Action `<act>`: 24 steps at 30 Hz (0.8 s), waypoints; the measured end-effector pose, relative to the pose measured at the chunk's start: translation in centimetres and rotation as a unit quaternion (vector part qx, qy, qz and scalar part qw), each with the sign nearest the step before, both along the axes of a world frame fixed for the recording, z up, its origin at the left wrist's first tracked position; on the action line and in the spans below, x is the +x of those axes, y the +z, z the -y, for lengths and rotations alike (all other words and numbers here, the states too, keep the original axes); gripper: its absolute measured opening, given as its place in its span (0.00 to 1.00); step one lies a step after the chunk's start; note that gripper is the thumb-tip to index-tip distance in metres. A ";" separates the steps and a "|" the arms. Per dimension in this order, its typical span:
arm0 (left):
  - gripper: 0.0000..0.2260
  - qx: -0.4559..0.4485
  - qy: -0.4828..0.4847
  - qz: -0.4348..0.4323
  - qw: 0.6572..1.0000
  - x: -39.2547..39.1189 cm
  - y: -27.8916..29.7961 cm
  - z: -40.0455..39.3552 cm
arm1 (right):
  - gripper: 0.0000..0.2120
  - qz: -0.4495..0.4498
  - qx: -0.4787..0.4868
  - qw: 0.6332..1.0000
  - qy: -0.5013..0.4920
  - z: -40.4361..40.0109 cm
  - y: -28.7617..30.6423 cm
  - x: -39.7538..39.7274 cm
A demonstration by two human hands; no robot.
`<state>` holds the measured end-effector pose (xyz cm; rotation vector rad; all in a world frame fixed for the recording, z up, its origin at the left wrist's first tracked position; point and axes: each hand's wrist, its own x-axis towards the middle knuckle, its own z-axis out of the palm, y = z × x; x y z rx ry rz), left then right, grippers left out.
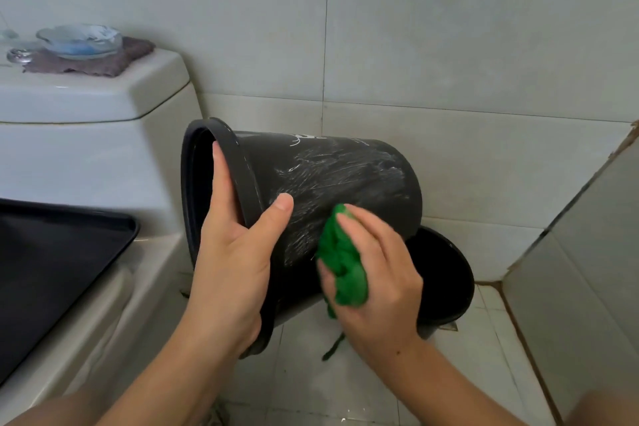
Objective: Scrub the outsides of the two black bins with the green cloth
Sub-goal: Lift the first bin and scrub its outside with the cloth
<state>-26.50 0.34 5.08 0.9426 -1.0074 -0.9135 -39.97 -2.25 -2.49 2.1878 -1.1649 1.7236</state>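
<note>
The left hand (228, 263) grips the tipped bin (332, 183) by its rim, long axis running left-right; the right hand (377, 273) clutches the green cloth (340, 263) against its near wall, above the second bin (446, 273).

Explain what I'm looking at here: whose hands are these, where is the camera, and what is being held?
There is no machine: a person wears one camera on the head, looking down at their own hands. The left hand holds a tilted black bin by its rim, fingers inside, thumb outside. The right hand presses a bunched green cloth against the bin's soapy side. A second black bin stands on the tiled floor behind. At left is a toilet tank with a glass dish on top.
</note>
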 end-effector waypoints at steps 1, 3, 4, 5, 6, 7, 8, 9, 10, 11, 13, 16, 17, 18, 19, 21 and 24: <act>0.36 -0.003 0.001 -0.001 1.000 0.0 -0.1 0.0 | 0.18 -0.024 -0.014 0.999 0.020 0.1 0.1 -0.2; 0.35 -0.005 0.002 -0.010 1.000 0.1 -0.2 0.0 | 0.20 -0.034 -0.008 0.999 0.022 1.4 0.3 -1.5; 0.34 -0.005 -0.001 -0.010 1.000 0.0 -0.2 0.0 | 0.21 -0.002 0.021 1.000 0.001 2.3 0.6 -2.2; 0.35 -0.006 -0.006 -0.006 1.000 -0.3 -0.1 -0.1 | 0.22 0.042 0.057 0.997 -0.022 3.1 1.0 -2.8; 0.35 -0.005 -0.007 0.002 1.000 -0.5 -0.2 -0.2 | 0.23 0.074 0.081 0.993 -0.038 3.5 1.4 -3.0; 0.35 -0.004 -0.006 0.009 1.000 -0.7 -0.3 -0.2 | 0.23 0.085 0.084 0.992 -0.042 3.5 1.5 -2.9; 0.35 -0.003 -0.006 0.012 1.000 -0.8 -0.4 -0.2 | 0.22 0.077 0.069 0.994 -0.033 3.0 1.5 -2.3; 0.35 -0.004 -0.004 0.013 1.000 -0.8 -0.5 -0.1 | 0.22 0.057 0.046 0.997 -0.015 2.1 1.4 -1.6; 0.35 -0.004 -0.002 0.011 1.000 -0.7 -0.7 0.1 | 0.21 0.032 0.022 0.999 0.009 1.1 1.2 -0.7; 0.35 -0.001 0.002 0.006 1.000 -0.5 -0.8 0.3 | 0.21 0.007 -0.001 0.999 0.039 0.0 0.9 0.1; 0.34 0.011 0.007 -0.004 1.000 -0.3 -1.0 0.5 | 0.22 -0.039 -0.045 0.994 0.089 -1.3 0.3 0.8; 0.33 0.014 -0.001 -0.006 1.000 -0.1 -1.2 0.6 | 0.23 -0.075 -0.055 0.990 0.106 0.1 0.1 -0.6; 0.33 0.012 -0.004 -0.003 1.000 -0.2 -1.1 0.6 | 0.22 -0.057 -0.030 0.994 0.087 1.0 0.4 -1.3; 0.34 0.011 -0.003 0.000 1.000 -0.3 -1.1 0.6 | 0.20 -0.027 0.000 0.998 0.061 1.8 0.8 -1.8; 0.35 0.011 0.000 0.005 1.000 -0.4 -1.1 0.6 | 0.19 0.002 0.023 0.999 0.039 2.3 1.2 -2.1; 0.35 0.015 0.008 0.007 1.000 -0.5 -1.0 0.6 | 0.19 0.023 0.023 0.999 0.030 1.9 1.3 -1.6; 0.32 0.033 0.025 -0.022 0.999 -0.3 -1.3 0.9 | 0.20 -0.032 -0.024 0.993 0.107 -0.8 0.5 0.5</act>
